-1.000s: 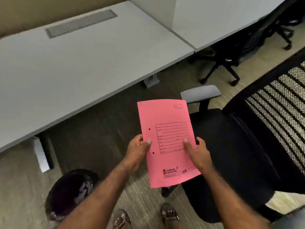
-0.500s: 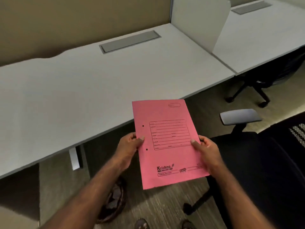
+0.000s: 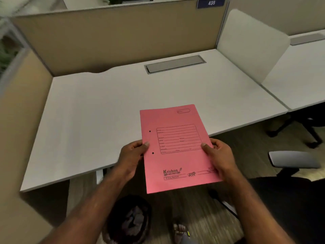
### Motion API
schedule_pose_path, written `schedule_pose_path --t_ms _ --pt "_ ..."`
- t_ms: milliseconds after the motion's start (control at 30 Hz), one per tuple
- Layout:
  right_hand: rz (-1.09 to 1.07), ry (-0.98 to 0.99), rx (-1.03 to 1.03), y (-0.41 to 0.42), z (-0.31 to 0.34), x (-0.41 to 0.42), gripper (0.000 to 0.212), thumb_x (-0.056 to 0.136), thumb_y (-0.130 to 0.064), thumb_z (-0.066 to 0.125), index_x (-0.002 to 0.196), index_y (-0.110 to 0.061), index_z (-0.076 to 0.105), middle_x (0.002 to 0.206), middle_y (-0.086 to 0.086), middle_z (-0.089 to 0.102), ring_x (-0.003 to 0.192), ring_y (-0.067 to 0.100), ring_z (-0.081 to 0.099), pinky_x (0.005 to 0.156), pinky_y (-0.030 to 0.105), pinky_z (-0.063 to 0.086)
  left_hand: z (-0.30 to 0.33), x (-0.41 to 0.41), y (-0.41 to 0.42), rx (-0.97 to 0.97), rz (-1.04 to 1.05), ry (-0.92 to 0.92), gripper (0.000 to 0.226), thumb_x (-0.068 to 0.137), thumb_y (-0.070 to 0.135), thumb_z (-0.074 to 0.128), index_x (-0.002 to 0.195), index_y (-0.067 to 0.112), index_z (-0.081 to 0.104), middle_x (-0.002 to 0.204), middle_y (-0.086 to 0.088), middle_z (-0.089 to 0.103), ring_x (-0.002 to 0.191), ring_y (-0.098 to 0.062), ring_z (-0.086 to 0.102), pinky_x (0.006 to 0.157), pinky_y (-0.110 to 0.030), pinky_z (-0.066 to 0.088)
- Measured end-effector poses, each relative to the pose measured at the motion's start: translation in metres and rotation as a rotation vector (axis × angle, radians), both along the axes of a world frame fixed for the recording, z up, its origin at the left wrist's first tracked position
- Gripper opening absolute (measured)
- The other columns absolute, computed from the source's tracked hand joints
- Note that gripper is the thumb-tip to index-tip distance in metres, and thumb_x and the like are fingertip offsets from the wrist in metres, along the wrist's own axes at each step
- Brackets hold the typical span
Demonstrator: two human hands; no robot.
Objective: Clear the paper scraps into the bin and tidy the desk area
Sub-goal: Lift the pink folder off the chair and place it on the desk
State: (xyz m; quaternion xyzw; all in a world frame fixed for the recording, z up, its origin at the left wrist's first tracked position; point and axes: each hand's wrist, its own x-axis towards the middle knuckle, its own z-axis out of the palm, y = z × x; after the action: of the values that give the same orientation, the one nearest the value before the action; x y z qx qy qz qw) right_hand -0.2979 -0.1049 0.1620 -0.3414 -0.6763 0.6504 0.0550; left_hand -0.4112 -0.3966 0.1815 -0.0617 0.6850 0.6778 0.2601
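Note:
A pink paper file folder with a printed form on its cover is held flat over the front edge of the white desk. My left hand grips its left edge with the thumb on top. My right hand grips its right edge the same way. On the floor below, between my arms, stands a dark round bin with crumpled grey paper scraps inside. I see no scraps on the desk top.
A grey cable flap sits at the desk's back. Beige partitions close off the back and left, a white divider the right. A black office chair with grey armrest stands at my right. My sandalled foot is beside the bin.
My view has lifted and swung left from the floor and chair toward the desk. The folder, still in both hands, has moved over the desk's front edge.

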Motion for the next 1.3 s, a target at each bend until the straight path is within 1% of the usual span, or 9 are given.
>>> schedule_pose_path --t_ms 67,200,333,433,700,867,1033,1200,1300 --pt "0.009 -0.003 0.011 -0.005 0.005 -0.022 0.027 0.099 -0.030 0.074 0.124 -0.023 0.065 0.097 0.002 0.084 0.080 0.025 0.083 0.075 0.050 0.069 0.003 -0.015 -0.007 0.008 0.024 -0.002 0.018 0.097 0.030 0.069 0.112 0.024 0.075 0.107 -0.001 0.082 0.095 -0.019 0.080 0.079 -0.034 0.061" --pt "0.061 -0.027 0.050 -0.011 0.012 -0.068 0.033 0.099 -0.034 0.074 0.129 -0.025 0.063 0.106 0.005 0.081 0.082 0.024 0.083 0.076 0.051 0.068 0.002 -0.045 -0.016 0.008 0.077 0.003 0.018 0.099 0.022 0.067 0.115 0.021 0.075 0.107 -0.002 0.082 0.098 -0.021 0.080 0.090 -0.041 0.060" --pt "0.128 -0.011 0.107 -0.015 0.015 -0.128 0.035 0.101 -0.036 0.071 0.133 -0.024 0.063 0.112 0.004 0.078 0.087 0.023 0.082 0.081 0.050 0.068 0.002 -0.092 -0.022 0.004 0.131 0.007 0.021 0.100 0.018 0.064 0.119 0.017 0.074 0.108 -0.004 0.082 0.099 -0.024 0.079 0.093 -0.043 0.060" --pt "0.148 0.002 0.165 -0.014 0.012 -0.181 0.034 0.102 -0.036 0.070 0.132 -0.021 0.066 0.110 0.001 0.079 0.088 0.020 0.081 0.083 0.046 0.068 -0.002 -0.135 -0.022 0.013 0.175 0.003 0.023 0.101 0.013 0.062 0.120 0.016 0.074 0.110 -0.005 0.081 0.100 -0.025 0.079 0.093 -0.042 0.060" --pt "0.199 0.014 0.233 -0.008 0.006 -0.334 0.028 0.101 -0.029 0.069 0.128 -0.020 0.070 0.110 -0.002 0.079 0.095 0.022 0.077 0.090 0.050 0.064 -0.003 -0.254 -0.014 -0.001 0.263 0.013 0.045 0.094 -0.009 0.054 0.121 0.021 0.072 0.114 0.000 0.080 0.104 -0.022 0.078 0.084 -0.033 0.063" --pt "0.245 0.014 0.221 -0.014 0.002 -0.430 0.033 0.103 -0.031 0.067 0.134 -0.020 0.067 0.115 0.002 0.078 0.097 0.024 0.077 0.091 0.052 0.065 -0.005 -0.333 -0.016 -0.038 0.309 0.037 0.049 0.092 -0.008 0.055 0.131 0.019 0.069 0.121 0.001 0.078 0.109 -0.025 0.075 0.090 -0.040 0.062" --pt "0.252 0.020 0.222 -0.021 -0.004 -0.510 0.034 0.104 -0.028 0.065 0.137 -0.018 0.066 0.119 0.006 0.076 0.100 0.026 0.075 0.093 0.051 0.063 -0.012 -0.410 -0.017 -0.054 0.365 0.064 0.043 0.093 -0.009 0.059 0.111 0.027 0.075 0.113 -0.003 0.080 0.105 -0.024 0.075 0.084 -0.032 0.060" --pt "0.243 0.014 0.233 -0.028 -0.013 -0.573 0.038 0.103 -0.021 0.064 0.141 -0.015 0.065 0.120 0.010 0.075 0.101 0.029 0.073 0.094 0.048 0.063 -0.023 -0.471 -0.018 -0.118 0.374 0.109 0.040 0.094 -0.003 0.063 0.100 0.034 0.078 0.107 0.004 0.082 0.098 -0.016 0.078 0.073 -0.023 0.062" --pt "0.248 -0.002 0.247 -0.032 -0.020 -0.605 0.039 0.102 -0.019 0.064 0.141 -0.014 0.064 0.120 0.012 0.075 0.104 0.030 0.073 0.097 0.049 0.062 -0.036 -0.498 -0.019 -0.162 0.388 0.125 0.038 0.095 0.000 0.064 0.104 0.034 0.077 0.104 0.009 0.082 0.096 -0.015 0.079 0.070 -0.023 0.062"
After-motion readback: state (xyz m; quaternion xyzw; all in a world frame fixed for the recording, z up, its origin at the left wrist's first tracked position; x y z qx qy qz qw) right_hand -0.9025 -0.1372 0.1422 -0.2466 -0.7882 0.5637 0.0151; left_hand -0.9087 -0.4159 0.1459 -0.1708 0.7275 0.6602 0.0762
